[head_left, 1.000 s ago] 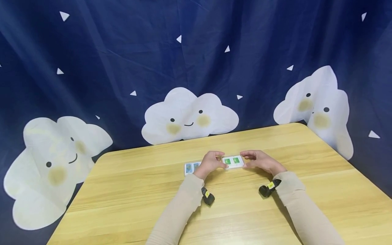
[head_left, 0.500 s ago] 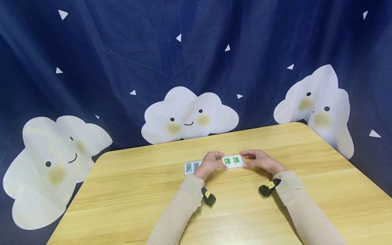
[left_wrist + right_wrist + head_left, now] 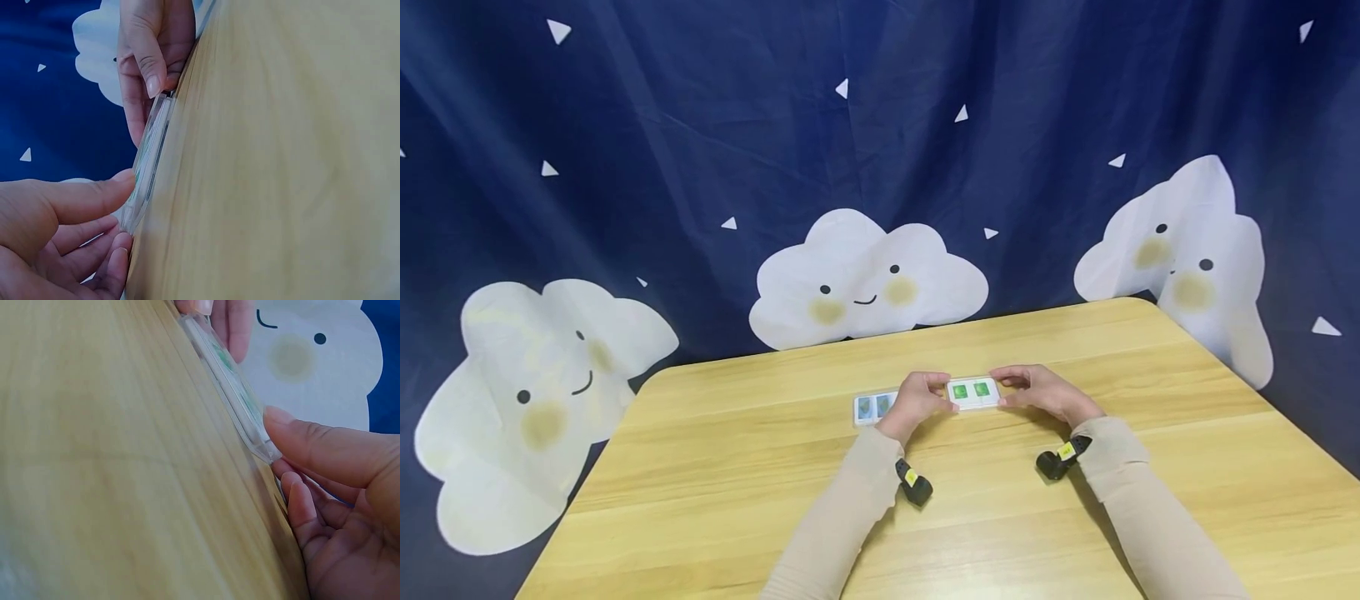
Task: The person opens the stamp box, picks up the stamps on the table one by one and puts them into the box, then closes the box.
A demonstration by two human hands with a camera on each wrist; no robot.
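A flat clear plastic case (image 3: 973, 403) holds a white card with two green squares, between my two hands on the wooden table. My left hand (image 3: 917, 398) pinches its left end; in the left wrist view the thumb (image 3: 100, 197) lies on the upper face and the fingers curl at the edge below. At the opposite end my right hand (image 3: 1047, 393) pinches the case, thumb (image 3: 319, 444) on top and fingers underneath the corner. Whether the case rests fully on the table, I cannot tell. Left of it lies a similar flat piece with blue pictures (image 3: 866, 408), partly hidden by my left hand.
The light wooden table (image 3: 737, 492) reaches back to a dark blue curtain (image 3: 700, 108) with smiling clouds and white triangles. Black cameras sit on both wrists, one at the left wrist (image 3: 914, 485) and one at the right wrist (image 3: 1057, 463).
Both hands stay at the two ends of the clear case. The case and its green squares have barely shifted, and the head view has moved slightly.
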